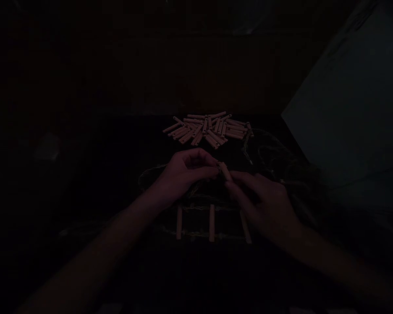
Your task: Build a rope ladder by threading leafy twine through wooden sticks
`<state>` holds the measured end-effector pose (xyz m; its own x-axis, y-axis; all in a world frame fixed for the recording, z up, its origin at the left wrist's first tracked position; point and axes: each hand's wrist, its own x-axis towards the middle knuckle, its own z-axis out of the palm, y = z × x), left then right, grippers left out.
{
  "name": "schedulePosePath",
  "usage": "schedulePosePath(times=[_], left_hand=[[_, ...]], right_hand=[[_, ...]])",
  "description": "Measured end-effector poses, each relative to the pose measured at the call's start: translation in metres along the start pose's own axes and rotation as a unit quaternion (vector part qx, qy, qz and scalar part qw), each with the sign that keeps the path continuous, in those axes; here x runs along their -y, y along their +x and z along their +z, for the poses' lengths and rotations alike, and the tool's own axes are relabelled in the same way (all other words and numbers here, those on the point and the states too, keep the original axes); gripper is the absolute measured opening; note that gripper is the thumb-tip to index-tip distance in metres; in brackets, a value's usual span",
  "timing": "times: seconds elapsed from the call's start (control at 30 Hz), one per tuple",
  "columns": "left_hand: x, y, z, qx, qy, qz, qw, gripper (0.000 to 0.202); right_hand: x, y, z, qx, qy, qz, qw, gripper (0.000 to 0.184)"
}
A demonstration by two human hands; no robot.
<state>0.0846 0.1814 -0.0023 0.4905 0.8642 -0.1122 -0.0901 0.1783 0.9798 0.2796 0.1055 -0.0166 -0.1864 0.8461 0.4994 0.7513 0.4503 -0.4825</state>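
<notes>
Hands: two, one left hand [185,171] and one right hand [267,198].
Forearms: two, one left forearm [118,244] and one right forearm [324,257].
Held stick [225,171]: one, at the fingertips.
Sticks on the cord: three, namely a left stick [179,223], a middle stick [212,223] and a right stick [246,227].
Cord lines along those three: two, an upper line [196,208] and a lower line [194,236].
Heaped sticks [185,135]: one heap, perhaps thirty or so pieces, darkness and overlaps preventing an exact count.
Pale panel [356,109]: one.
</notes>
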Motion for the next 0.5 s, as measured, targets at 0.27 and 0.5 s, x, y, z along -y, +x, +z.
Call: schedulePosePath(times=[0.27, 0.5], left_hand=[[0.0032, 0.0013, 0.0015, 0.003, -0.023, 0.015, 1.0, 0.024], [0.0039, 0.0012, 0.0008, 0.005, -0.021, 0.017, 1.0, 0.027]], right_hand=[[0.0011, 0.0001, 0.0008, -0.012, 0.002, -0.024, 1.0, 0.019], [0.0013, 0.0004, 0.001, -0.008, 0.01, -0.037, 0.999, 0.02]])
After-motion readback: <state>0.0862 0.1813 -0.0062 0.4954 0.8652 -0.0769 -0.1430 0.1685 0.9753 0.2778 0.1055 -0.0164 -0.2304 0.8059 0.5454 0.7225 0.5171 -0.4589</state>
